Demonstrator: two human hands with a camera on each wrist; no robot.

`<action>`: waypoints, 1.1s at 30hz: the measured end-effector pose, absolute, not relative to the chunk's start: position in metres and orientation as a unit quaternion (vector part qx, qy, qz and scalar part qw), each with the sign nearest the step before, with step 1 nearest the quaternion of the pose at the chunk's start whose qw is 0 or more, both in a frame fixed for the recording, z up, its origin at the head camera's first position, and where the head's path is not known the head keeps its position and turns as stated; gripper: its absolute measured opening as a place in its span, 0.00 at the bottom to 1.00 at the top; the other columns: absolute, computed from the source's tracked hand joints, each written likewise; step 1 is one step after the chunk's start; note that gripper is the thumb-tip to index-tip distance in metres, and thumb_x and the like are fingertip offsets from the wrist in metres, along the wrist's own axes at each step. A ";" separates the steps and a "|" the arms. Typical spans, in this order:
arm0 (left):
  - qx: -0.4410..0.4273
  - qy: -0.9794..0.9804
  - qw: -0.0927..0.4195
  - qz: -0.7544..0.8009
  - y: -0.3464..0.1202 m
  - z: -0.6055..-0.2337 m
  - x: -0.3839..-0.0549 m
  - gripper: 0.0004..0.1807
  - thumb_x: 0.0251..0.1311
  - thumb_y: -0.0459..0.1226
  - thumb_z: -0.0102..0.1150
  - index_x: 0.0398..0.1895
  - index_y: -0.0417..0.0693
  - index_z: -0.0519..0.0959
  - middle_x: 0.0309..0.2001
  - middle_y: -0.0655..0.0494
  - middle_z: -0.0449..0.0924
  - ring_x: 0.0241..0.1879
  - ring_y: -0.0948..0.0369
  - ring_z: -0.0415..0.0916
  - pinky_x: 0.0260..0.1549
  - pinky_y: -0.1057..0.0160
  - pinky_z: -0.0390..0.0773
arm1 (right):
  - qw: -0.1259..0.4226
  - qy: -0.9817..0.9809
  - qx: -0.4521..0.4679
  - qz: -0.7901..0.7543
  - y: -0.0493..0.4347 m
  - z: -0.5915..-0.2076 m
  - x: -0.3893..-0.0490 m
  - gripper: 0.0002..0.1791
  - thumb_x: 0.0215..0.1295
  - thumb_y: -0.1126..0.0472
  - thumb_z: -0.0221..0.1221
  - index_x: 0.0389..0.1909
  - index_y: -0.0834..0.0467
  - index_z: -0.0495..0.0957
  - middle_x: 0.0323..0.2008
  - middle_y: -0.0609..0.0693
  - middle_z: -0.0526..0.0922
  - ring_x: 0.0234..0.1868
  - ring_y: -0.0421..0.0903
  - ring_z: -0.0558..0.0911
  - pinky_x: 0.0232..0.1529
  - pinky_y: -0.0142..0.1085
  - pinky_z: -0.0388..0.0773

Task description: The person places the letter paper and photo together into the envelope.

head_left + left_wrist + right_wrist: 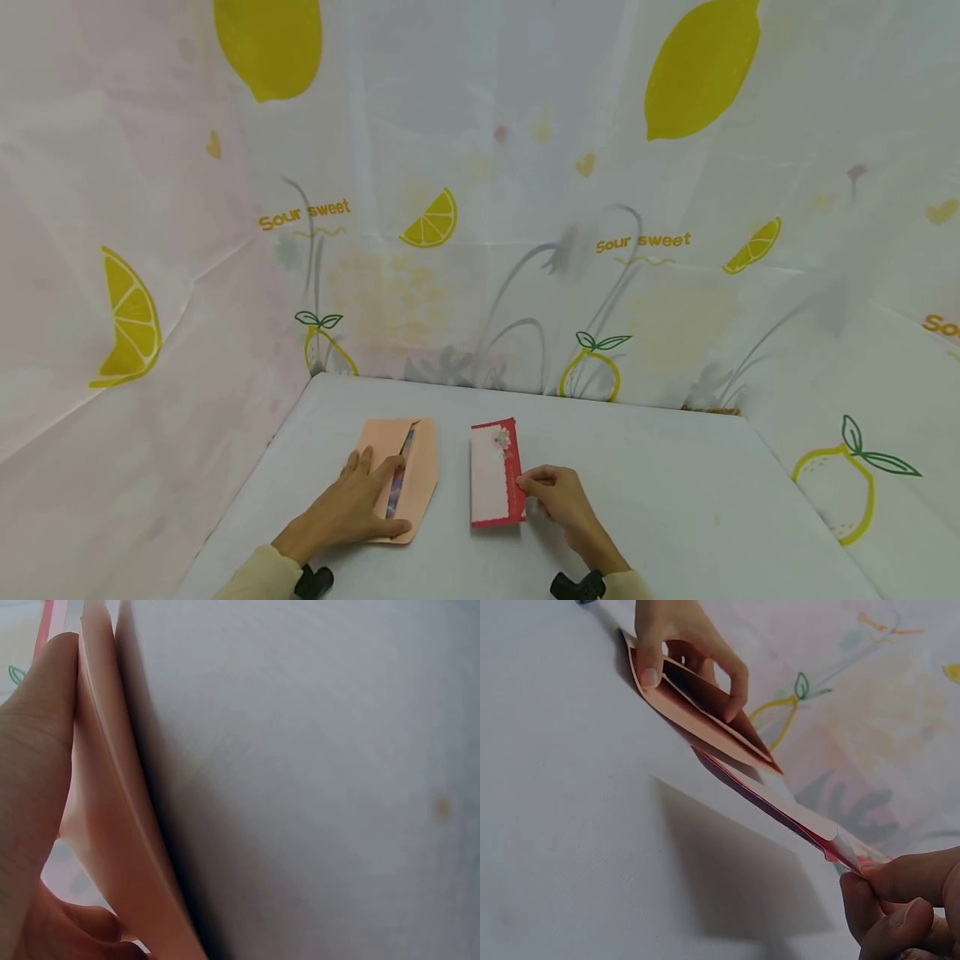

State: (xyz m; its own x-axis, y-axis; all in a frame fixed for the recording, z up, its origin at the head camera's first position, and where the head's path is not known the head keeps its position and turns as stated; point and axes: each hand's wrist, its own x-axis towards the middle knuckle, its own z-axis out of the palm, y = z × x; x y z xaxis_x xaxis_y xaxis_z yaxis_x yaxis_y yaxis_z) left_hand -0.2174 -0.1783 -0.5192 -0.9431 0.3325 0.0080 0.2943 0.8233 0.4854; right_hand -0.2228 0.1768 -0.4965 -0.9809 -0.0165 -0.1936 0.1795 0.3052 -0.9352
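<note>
My left hand (358,502) rests spread over a peach envelope (422,479) on the table, index fingertip at the long slit and thumb near the lower edge. A bluish patterned strip (395,492) shows inside the slit. In the right wrist view the envelope's mouth (705,712) gapes beneath that hand. To the right, my right hand (558,496) pinches the right edge of a folded greeting card (489,475), pale pink with a red border and a flower. The card is raised off the table, its shadow (735,877) below it.
The white table (660,500) meets a hanging cloth backdrop (465,292) printed with lemons at its back edge. Similar cloth stands along the left and right sides. Black wrist bands (577,586) sit at both sleeves.
</note>
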 end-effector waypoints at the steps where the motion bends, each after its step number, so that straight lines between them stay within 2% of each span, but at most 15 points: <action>1: 0.164 0.954 0.038 0.249 -0.178 -0.519 -0.217 0.54 0.45 0.73 0.70 0.74 0.62 0.67 0.75 0.19 0.46 0.72 0.20 0.41 0.52 0.21 0.66 | 0.083 0.803 0.049 -0.588 0.176 -0.497 -0.223 0.17 0.68 0.52 0.68 0.46 0.63 0.84 0.30 0.49 0.82 0.23 0.42 0.69 0.23 0.32 0.64; 10: 0.162 0.955 0.034 0.247 -0.179 -0.520 -0.216 0.53 0.44 0.72 0.71 0.73 0.63 0.68 0.74 0.18 0.48 0.71 0.19 0.43 0.51 0.21 0.66 | 0.083 0.794 0.043 -0.601 0.165 -0.495 -0.227 0.17 0.69 0.54 0.68 0.46 0.64 0.83 0.32 0.50 0.86 0.23 0.41 0.69 0.23 0.31 0.64; 20: 0.169 0.955 0.021 0.242 -0.178 -0.520 -0.217 0.53 0.43 0.72 0.72 0.72 0.60 0.69 0.73 0.17 0.50 0.70 0.18 0.46 0.52 0.22 0.67 | 0.079 0.794 0.036 -0.602 0.151 -0.498 -0.228 0.16 0.68 0.54 0.68 0.45 0.64 0.83 0.31 0.49 0.85 0.23 0.41 0.69 0.23 0.32 0.64; 33: 0.165 0.956 0.024 0.241 -0.176 -0.518 -0.217 0.53 0.42 0.72 0.72 0.72 0.61 0.69 0.73 0.18 0.51 0.70 0.19 0.46 0.51 0.22 0.68 | 0.069 0.794 0.034 -0.602 0.129 -0.500 -0.227 0.14 0.68 0.55 0.69 0.43 0.63 0.84 0.31 0.49 0.86 0.24 0.41 0.71 0.24 0.32 0.66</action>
